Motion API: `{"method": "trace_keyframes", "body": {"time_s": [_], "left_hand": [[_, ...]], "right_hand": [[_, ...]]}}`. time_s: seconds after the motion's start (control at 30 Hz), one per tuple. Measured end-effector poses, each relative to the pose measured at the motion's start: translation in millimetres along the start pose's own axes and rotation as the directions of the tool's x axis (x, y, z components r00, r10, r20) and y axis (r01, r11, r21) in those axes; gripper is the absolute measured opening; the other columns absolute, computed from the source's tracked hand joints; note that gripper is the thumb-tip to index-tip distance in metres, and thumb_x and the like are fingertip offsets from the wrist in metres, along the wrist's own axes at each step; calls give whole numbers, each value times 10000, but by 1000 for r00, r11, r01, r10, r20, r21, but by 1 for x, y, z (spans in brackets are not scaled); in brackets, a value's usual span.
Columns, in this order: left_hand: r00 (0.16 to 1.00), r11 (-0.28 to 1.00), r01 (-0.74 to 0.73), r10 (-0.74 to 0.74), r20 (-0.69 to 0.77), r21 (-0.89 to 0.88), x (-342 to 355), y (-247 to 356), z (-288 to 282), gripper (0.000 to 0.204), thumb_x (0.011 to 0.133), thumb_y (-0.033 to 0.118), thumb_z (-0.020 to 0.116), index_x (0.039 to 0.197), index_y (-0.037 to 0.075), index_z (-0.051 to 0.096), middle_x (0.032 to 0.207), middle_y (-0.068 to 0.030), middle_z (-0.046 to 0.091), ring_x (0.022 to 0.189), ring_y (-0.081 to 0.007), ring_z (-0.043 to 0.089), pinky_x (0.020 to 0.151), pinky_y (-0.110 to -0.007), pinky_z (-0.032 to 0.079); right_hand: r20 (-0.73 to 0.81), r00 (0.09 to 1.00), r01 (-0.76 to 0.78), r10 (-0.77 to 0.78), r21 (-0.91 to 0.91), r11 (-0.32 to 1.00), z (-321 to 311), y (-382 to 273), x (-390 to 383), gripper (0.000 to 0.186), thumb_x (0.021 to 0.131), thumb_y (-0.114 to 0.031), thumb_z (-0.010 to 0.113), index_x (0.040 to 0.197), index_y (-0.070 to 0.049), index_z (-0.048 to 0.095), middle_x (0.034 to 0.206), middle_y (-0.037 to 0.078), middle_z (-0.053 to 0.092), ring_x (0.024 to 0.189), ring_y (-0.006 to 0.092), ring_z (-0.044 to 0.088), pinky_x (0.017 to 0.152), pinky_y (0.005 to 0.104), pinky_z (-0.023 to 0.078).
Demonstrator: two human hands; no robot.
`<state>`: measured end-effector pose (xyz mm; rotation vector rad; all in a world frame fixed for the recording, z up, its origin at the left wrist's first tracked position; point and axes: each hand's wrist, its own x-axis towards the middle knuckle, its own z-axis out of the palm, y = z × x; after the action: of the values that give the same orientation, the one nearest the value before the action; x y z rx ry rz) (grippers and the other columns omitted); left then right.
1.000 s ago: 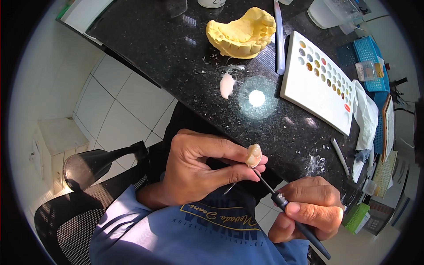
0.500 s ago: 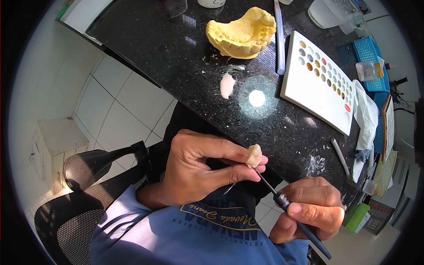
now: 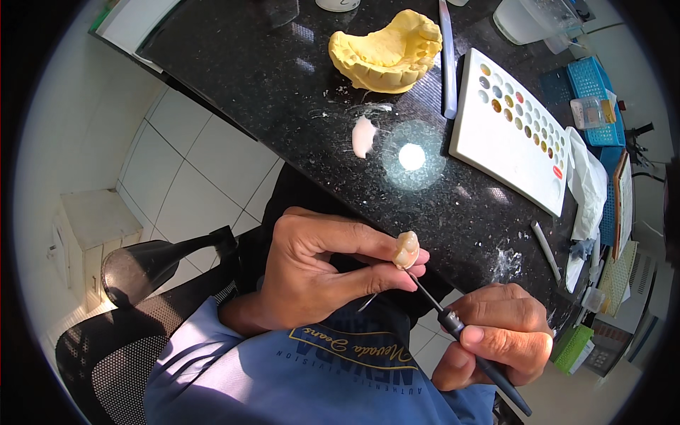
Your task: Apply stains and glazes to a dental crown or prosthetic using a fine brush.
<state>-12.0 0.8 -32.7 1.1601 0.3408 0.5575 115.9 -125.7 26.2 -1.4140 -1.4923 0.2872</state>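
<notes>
Between thumb and fingertips, my left hand (image 3: pixel 322 262) pinches a small tooth-coloured dental piece (image 3: pixel 406 249) with a pinkish lower edge. My right hand (image 3: pixel 499 333) is closed around the dark handle of a slim dental tool (image 3: pixel 490 368). The tool's thin metal shank slants up to the underside of the piece; its very tip is hidden by the left fingertips, so contact is unclear. On the dark speckled table beyond lies a yellow plaster dental cast (image 3: pixel 386 60), with a smear of pale pink paste (image 3: pixel 364 136) nearer to me.
A white palette (image 3: pixel 504 157) with coloured wells lies at the right, beside a long bluish-grey knife-like tool (image 3: pixel 448 64). Farther right are a white stick (image 3: pixel 545 251), crumpled tissue (image 3: pixel 584 177) and a blue basket (image 3: pixel 593 88). A chair armrest (image 3: pixel 152 265) stands at my left.
</notes>
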Motion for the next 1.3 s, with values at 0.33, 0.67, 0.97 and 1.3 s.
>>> {"method": "trace_keyframes", "body": {"time_s": [0.33,0.67,0.97,1.3], "left_hand": [[998,999,-47,47,-43,19,1,-2,3,157,695,3,747,793,-77,654,786,-204,668,726,-260,683,617,-304,585],[998,999,-42,43,-44,25,0,-1,1,169,686,1,754,790,-84,650,791,-210,666,728,-266,682,618,-308,585],[996,988,89,-90,-5,-128,-5,-1,1,210,736,-14,716,923,-75,642,891,-185,668,818,-185,668,730,-278,562],[985,963,169,-170,15,-211,-4,1,-2,180,749,-9,706,901,-83,643,883,-188,666,790,-193,671,724,-271,562]], "right_hand": [[-13,1000,2,-2,-22,1000,1,0,0,206,750,-15,642,919,-16,524,757,84,513,583,151,580,511,245,507],[-42,994,103,-101,40,994,-1,12,-3,224,791,-89,631,942,-8,485,755,99,509,515,146,544,459,231,475],[-287,958,-8,17,31,999,-1,9,-4,188,828,-122,624,972,-32,544,828,136,546,642,184,605,520,225,498],[-274,954,-107,125,82,991,-34,3,7,269,911,-248,527,934,19,538,754,144,557,589,152,586,534,228,505]]}}
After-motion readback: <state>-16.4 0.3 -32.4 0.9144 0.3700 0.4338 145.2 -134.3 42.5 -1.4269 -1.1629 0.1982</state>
